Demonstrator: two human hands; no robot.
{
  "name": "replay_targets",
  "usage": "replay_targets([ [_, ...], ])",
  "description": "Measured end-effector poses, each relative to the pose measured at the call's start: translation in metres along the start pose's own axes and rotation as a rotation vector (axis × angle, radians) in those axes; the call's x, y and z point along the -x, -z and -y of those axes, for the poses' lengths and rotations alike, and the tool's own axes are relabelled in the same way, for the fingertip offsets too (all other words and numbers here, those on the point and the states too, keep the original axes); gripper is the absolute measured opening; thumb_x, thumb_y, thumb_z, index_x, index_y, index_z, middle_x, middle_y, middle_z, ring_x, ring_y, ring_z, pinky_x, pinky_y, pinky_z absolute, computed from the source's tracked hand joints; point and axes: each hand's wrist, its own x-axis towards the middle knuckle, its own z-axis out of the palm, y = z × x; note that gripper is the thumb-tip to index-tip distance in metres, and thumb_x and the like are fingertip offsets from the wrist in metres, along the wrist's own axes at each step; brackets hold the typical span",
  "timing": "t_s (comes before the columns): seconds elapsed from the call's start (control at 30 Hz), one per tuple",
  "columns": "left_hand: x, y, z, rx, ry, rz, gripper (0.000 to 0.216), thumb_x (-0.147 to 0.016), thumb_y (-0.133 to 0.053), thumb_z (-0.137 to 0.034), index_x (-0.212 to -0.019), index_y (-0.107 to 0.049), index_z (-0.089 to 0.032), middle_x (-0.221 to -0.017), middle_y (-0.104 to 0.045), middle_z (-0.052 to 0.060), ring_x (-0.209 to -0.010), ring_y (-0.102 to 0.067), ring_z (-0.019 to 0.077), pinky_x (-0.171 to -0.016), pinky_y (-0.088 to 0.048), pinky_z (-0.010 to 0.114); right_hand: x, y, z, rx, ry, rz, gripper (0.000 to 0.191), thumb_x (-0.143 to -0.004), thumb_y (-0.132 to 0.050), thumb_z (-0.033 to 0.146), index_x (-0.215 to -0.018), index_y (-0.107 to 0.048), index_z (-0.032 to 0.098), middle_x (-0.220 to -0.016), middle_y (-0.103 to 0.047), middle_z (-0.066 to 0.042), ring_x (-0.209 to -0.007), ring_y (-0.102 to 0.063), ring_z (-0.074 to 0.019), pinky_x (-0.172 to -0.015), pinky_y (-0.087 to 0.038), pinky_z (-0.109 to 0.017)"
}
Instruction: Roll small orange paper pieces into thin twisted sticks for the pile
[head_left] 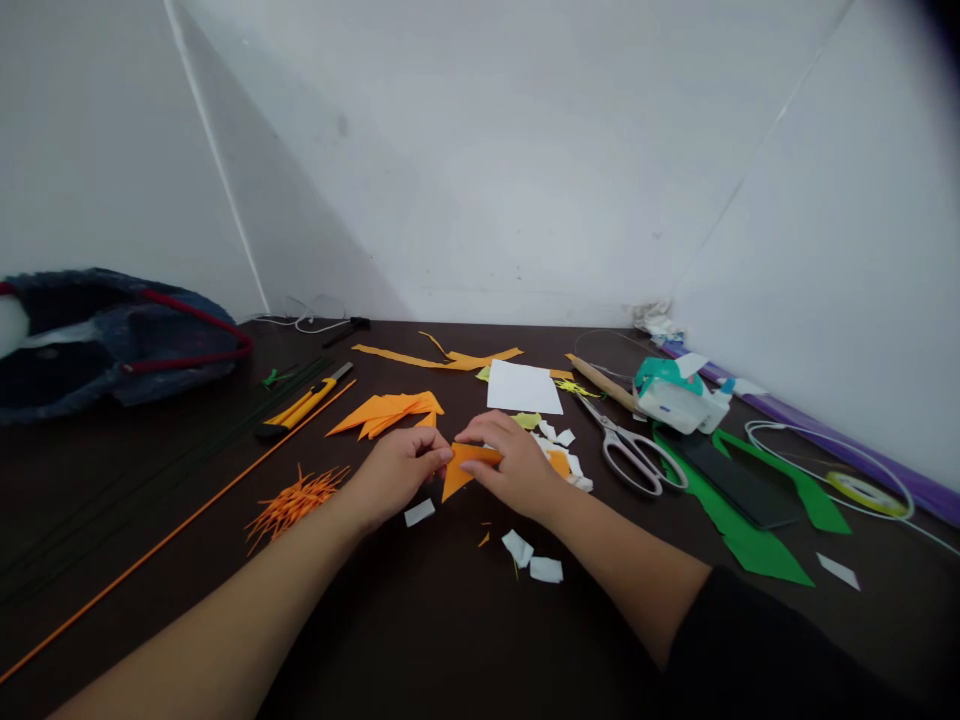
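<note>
A folded-looking piece of orange paper [456, 478] is held between my two hands above the table. My left hand [401, 468] pinches its left corner with thumb and index finger. On the other side, my right hand [521, 465] has its thumb on the near face and its fingers along the upper edge. Left of them lies a fanned stack of pointed orange paper pieces [386, 410]. Below it sits a heap of thin orange shreds [296, 505]. Small white paper scraps [517, 547] lie near my right wrist, and more are partly hidden behind that hand.
Scissors [634, 455] lie open at the right, beside a teal-and-white tape dispenser [679, 390], a black phone [739, 475] and green paper [757, 550]. A yellow box cutter [304, 403] and a long orange stick [202, 525] lie left. White paper [523, 387] is behind my hands.
</note>
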Motion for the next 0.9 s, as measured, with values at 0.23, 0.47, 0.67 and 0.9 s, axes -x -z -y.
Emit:
replay_targets([
  [0.23, 0.006, -0.004, -0.01, 0.048, 0.053, 0.037, 0.018, -0.077, -0.049, -0.03, -0.065, -0.056, -0.017, -0.057, -0.05, -0.004, -0.047, -0.037, 0.008, -0.047, -0.028, 0.022, 0.001, -0.001, -0.001, -0.009, -0.018, -0.013, 0.011, -0.073, -0.056, 0.01, -0.072, -0.052, 0.02, -0.08, -0.052, 0.0, -0.075, -0.051, -0.0125, -0.07, -0.042, -0.026],
  [0.47, 0.005, -0.003, -0.007, 0.096, 0.014, 0.062, 0.028, -0.08, -0.046, -0.039, -0.066, -0.056, -0.016, -0.061, -0.054, -0.001, -0.056, -0.046, 0.0111, -0.053, -0.033, 0.023, 0.001, -0.001, -0.001, -0.016, 0.011, -0.035, 0.012, -0.072, -0.057, 0.008, -0.072, -0.054, 0.02, -0.084, -0.05, -0.001, -0.079, -0.05, -0.0132, -0.072, -0.041, -0.027],
  [0.67, 0.001, -0.005, 0.001, 0.044, 0.008, 0.026, 0.021, -0.075, -0.049, -0.035, -0.069, -0.057, -0.017, -0.058, -0.052, -0.002, -0.054, -0.045, 0.0111, -0.053, -0.033, 0.024, 0.001, -0.002, 0.005, -0.039, 0.001, -0.027, 0.01, -0.072, -0.059, 0.012, -0.07, -0.057, 0.021, -0.087, -0.051, -0.002, -0.085, -0.049, -0.0148, -0.075, -0.041, -0.029],
  [0.9, -0.018, 0.013, 0.029, -0.537, -0.003, -0.139, 0.021, -0.072, -0.049, -0.037, -0.068, -0.062, -0.022, -0.066, -0.061, 0.001, -0.066, -0.054, 0.0192, -0.059, -0.036, 0.028, -0.004, 0.008, -0.011, -0.325, -0.438, -0.047, 0.005, -0.07, -0.056, 0.019, -0.069, -0.052, 0.02, -0.069, -0.055, 0.002, -0.063, -0.05, -0.0122, -0.059, -0.039, -0.026],
])
